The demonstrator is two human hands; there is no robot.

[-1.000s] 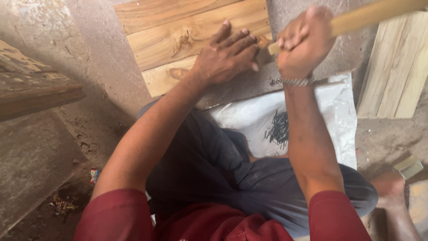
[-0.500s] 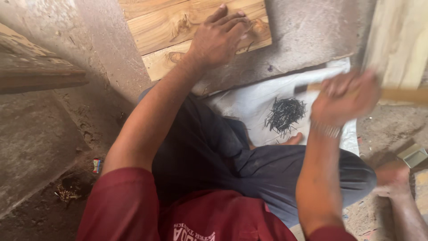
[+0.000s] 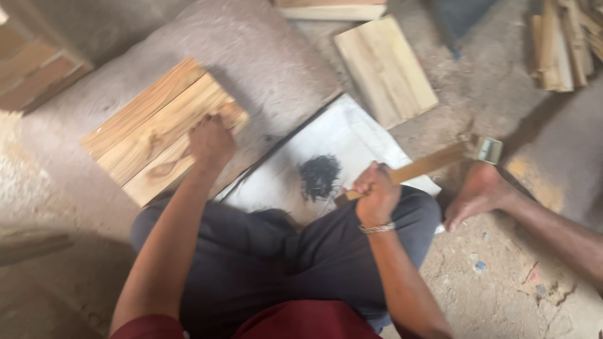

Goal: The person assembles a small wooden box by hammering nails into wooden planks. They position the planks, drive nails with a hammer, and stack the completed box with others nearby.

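The right hand [image 3: 375, 194] is wrapped tight round the pale wooden handle of a hammer with a grey metal head [image 3: 440, 162], fingers fully closed on the shaft near its lower end, a thin metal bracelet at the wrist. A second ago that hand was raised with the handle up beside the boards; half a second ago it was swinging down in a blur; now it sits low over the lap, with the hammer lying nearly level and its head pointing away from the boards toward a bare foot [image 3: 478, 191] on the dirt floor. The stroke looks spent for the moment rather than mid-blow. Just beside the right fist, toward the boards, lies a small heap of dark nails [image 3: 319, 176] on a white sheet [image 3: 352, 135] spread on the ground. The left hand [image 3: 211, 143] is closed loosely, knuckles up, pressing on the near edge of a panel of joined light-brown wooden planks [image 3: 151, 129]; whether it pinches a nail under the fingers cannot be told. It has kept to that edge throughout, so the panel remains steadied on the grey stone slab [image 3: 276, 69]. Beyond the white sheet, far from the panel, lies a loose pale plank [image 3: 386, 69].
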